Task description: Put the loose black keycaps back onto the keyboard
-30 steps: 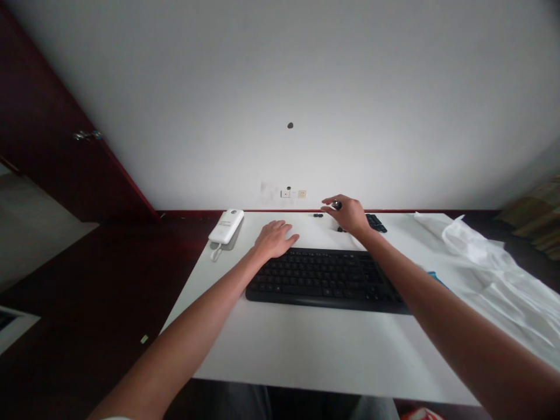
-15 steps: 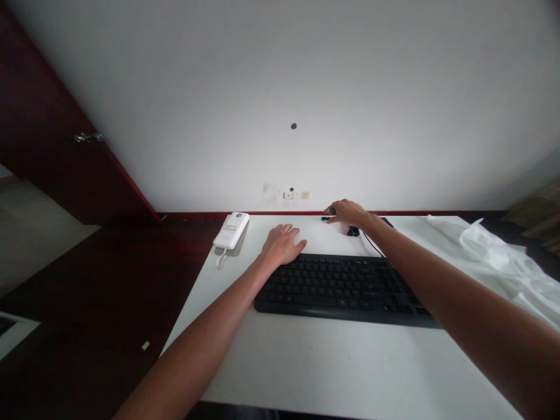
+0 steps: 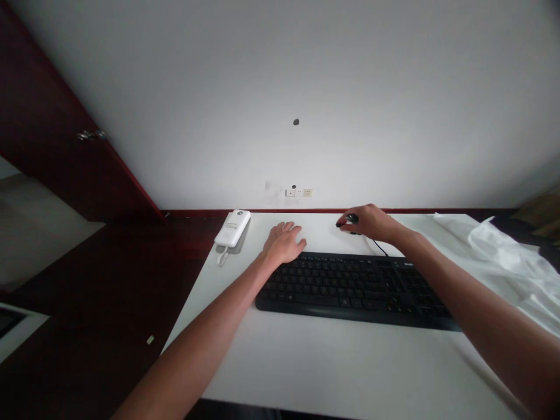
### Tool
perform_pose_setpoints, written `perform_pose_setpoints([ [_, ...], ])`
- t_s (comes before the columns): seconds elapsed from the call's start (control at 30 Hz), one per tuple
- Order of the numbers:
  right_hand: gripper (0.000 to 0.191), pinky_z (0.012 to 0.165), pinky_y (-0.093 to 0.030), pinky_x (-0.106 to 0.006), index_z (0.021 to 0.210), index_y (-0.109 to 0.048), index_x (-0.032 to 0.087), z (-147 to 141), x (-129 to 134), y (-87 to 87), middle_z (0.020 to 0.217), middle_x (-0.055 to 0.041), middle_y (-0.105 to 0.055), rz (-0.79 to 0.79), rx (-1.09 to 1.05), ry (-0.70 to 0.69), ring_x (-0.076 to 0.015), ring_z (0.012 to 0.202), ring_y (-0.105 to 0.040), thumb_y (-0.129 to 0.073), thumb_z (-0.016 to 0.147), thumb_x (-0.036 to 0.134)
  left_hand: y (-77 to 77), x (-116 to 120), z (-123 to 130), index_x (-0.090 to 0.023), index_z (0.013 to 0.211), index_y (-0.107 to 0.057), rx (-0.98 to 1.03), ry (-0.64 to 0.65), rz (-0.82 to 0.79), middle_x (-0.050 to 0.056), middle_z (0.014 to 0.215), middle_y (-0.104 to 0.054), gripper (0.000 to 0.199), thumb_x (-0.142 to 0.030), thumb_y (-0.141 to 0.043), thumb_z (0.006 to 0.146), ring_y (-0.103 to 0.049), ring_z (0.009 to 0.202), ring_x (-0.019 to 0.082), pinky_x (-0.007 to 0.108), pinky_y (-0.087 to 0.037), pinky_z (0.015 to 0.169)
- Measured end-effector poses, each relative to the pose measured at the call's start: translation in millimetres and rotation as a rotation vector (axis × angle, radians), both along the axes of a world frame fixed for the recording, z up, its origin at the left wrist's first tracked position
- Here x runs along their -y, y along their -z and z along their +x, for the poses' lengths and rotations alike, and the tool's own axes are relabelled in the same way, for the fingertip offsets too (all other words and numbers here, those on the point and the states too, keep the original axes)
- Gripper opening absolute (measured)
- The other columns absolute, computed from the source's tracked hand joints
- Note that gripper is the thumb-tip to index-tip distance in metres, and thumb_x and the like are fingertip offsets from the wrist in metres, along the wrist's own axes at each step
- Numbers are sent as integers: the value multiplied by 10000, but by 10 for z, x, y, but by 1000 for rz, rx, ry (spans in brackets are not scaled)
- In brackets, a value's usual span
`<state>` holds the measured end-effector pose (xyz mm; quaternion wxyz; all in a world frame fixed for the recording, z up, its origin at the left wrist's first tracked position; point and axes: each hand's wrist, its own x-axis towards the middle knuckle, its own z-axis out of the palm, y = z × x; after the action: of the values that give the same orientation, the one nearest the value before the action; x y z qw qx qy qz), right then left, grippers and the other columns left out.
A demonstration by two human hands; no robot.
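Note:
A black keyboard [image 3: 332, 286] lies on the white table [image 3: 306, 361]. My left hand [image 3: 283, 241] rests flat beyond its far left edge, fingers spread, with nothing in them. Behind the keyboard, my right hand [image 3: 370, 223] pinches a bundled black cable [image 3: 351, 218], and a small dark end pokes out at the fingertips. From this hand a thin black cord runs back to the keyboard's far edge. Part of the bundle is hidden by the fingers. My right forearm passes over the keyboard's right end.
A white power bank [image 3: 233, 228] with a short loop cable lies at the table's far left. Crumpled white plastic wrap [image 3: 503, 248] covers the right side. Wall sockets [image 3: 298, 192] sit behind the table, and a dark red door [image 3: 52, 111] stands at left.
My right hand has moved right and slightly toward me, bringing the black cable with it. My left hand stays beside the keyboard.

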<state>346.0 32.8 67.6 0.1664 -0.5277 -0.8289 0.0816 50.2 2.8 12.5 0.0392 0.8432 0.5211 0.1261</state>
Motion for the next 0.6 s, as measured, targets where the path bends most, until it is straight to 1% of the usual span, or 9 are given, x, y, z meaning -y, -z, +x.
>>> perform_pose_setpoints([
  [0.1,223,734,-500,-338,953,-846,287,267,434,-55,895,-41,-811,-68,4,-47,-238,763,-716,-739,827,436,12,-6,1,-185,1437,-580,-4,9,15,141,1531,-535,505,-442,-457,1021,-468,1429,340,499,-367,1204],
  [0.2,221,725,-501,-353,934,-853,290,479,695,-87,821,-59,-796,-169,65,-58,-240,705,-707,-736,827,444,13,-9,1,-185,1428,-587,-7,9,24,132,1535,-533,496,-430,-472,1013,-476,1421,327,483,-362,1214],
  [0.27,212,727,-508,-357,942,-851,305,560,763,-88,831,-57,-799,-214,85,-65,-246,724,-716,-739,825,441,8,-9,1,-194,1426,-587,-14,9,24,125,1529,-541,489,-428,-473,1013,-479,1419,320,477,-360,1216],
  [0.33,190,736,-515,-355,939,-847,318,591,781,-75,882,-47,-811,-233,77,-76,-252,778,-732,-750,812,422,-2,-8,2,-202,1431,-581,-24,13,24,119,1521,-550,486,-427,-469,1015,-484,1417,312,466,-362,1216],
  [0.47,167,744,-517,-352,926,-845,321,548,792,-52,895,-37,-814,-249,69,-83,-251,813,-738,-763,793,381,-26,-2,3,-186,1446,-571,-43,16,13,129,1530,-542,503,-430,-460,1020,-476,1429,311,450,-359,1217],
  [0.6,254,758,-518,-354,1010,-837,320,489,843,-109,950,-33,-815,-269,56,-108,-252,850,-736,-773,782,410,-45,0,4,-186,1453,-561,-51,21,-4,132,1549,-528,503,-426,-463,1022,-464,1448,307,447,-351,1225],
])
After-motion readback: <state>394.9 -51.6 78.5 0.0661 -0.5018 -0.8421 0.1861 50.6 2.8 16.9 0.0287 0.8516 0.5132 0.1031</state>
